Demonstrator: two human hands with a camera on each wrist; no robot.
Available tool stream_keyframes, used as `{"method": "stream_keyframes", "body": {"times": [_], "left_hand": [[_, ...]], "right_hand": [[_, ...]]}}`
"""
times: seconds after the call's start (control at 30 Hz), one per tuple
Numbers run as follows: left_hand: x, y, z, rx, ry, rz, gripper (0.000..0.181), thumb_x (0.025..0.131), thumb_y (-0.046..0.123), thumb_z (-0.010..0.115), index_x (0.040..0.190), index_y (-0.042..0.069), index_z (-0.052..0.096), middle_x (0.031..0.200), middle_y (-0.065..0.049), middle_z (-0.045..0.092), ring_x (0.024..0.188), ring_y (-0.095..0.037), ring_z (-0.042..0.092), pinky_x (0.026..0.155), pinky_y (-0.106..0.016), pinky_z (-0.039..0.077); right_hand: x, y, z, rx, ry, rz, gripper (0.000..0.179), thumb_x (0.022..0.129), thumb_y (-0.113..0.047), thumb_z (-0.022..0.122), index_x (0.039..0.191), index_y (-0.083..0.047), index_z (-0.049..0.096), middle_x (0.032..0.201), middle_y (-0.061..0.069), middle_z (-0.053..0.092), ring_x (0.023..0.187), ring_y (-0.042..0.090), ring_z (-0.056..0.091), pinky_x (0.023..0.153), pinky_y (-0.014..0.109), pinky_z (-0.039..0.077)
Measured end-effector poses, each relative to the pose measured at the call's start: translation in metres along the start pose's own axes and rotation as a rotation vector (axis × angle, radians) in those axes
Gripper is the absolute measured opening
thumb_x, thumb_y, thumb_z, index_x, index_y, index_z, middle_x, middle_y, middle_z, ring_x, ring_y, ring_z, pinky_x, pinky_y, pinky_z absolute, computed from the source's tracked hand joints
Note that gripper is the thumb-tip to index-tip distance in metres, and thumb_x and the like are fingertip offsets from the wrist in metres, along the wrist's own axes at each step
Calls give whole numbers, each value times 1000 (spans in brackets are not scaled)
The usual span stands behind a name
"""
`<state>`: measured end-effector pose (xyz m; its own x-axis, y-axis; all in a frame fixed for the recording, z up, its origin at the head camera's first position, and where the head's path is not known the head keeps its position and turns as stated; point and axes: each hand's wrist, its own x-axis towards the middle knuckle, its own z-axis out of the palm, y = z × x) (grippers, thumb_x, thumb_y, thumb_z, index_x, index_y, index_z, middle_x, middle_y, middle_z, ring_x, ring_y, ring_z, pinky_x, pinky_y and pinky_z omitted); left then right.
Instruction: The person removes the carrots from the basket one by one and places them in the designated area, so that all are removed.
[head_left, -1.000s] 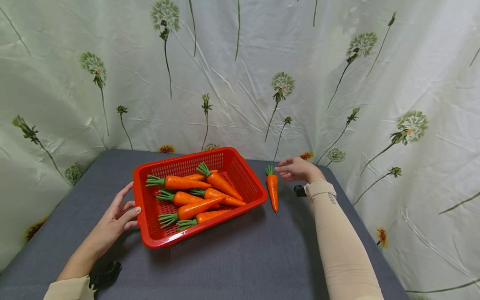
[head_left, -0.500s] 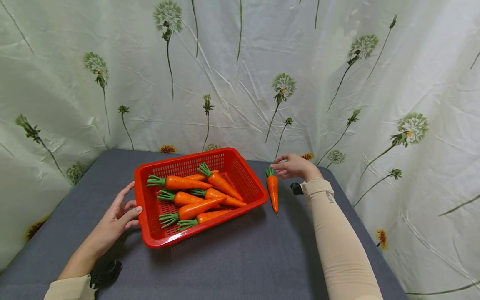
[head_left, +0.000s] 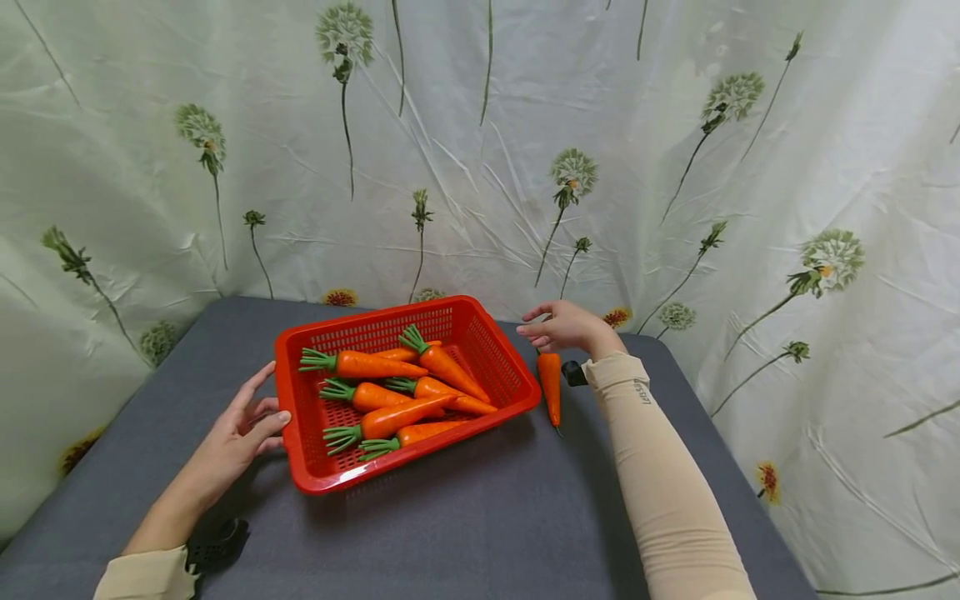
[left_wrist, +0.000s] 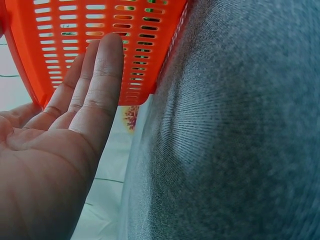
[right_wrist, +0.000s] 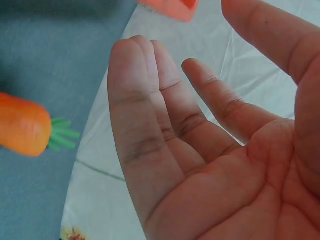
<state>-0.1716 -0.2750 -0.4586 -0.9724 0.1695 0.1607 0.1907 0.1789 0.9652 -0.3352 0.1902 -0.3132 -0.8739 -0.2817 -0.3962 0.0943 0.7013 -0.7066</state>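
The loose, tapered orange carrot [head_left: 551,387] lay on the grey worktop [head_left: 487,525] beside the red perforated plastic basket [head_left: 330,482], liable to roll if the right hand [head_left: 566,327], fingers parted and empty, brushed it, or the left hand [head_left: 236,433], fingers straight against the basket, pushed too hard.

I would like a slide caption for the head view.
Left grip touching a red basket of carrots, empty right grip near a lone carrot.

Bskt [head_left: 480,342] glossy plast., tbl [head_left: 420,533] matt cloth.
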Motion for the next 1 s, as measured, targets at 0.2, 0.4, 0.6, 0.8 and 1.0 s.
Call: {"method": "stream_keyframes", "body": {"times": [0.2, 0.4, 0.6, 0.8, 1.0], "left_hand": [[-1, 1, 2, 73, 51, 2, 77, 102, 17, 57, 163, 25, 10, 128, -2, 51, 98, 3, 64, 75, -28, 59], [-2, 3, 4, 140, 126, 19, 77, 100, 19, 63, 162, 23, 18, 148, -19, 35, 100, 6, 59, 73, -28, 59], [-3, 3, 6, 218, 198, 41, 77, 97, 19, 68, 160, 21, 25, 154, -18, 33, 103, 10, 53, 71, -24, 58], [-3, 2, 6, 232, 229, 52, 76, 95, 19, 70, 159, 20, 28, 153, -15, 36, 102, 10, 54, 70, -23, 58], [-2, 0, 6, 227, 237, 67, 75, 95, 18, 70, 159, 19, 30, 152, -9, 38, 101, 10, 55, 71, -19, 56]], "right_hand": [[8, -13, 15, -3, -30, -19, 54, 98, -28, 66, 143, -2, 49, 118, 16, 63, 100, 26, 65, 89, 36, 57], [13, -23, 31, -33, -46, -52, 54, 98, -28, 66, 142, -3, 50, 124, 19, 63, 101, 28, 65, 94, 43, 55], [20, -28, 42, -56, -51, -73, 53, 97, -30, 67, 140, -3, 52, 123, 19, 65, 96, 25, 66, 86, 36, 58], [25, -34, 51, -28, -72, -84, 53, 97, -28, 67, 141, -3, 51, 125, 21, 64, 91, 23, 65, 86, 36, 57], [28, -42, 61, -46, -83, -83, 52, 96, -28, 68, 140, -4, 53, 126, 20, 64, 94, 24, 64, 89, 39, 57]]}}
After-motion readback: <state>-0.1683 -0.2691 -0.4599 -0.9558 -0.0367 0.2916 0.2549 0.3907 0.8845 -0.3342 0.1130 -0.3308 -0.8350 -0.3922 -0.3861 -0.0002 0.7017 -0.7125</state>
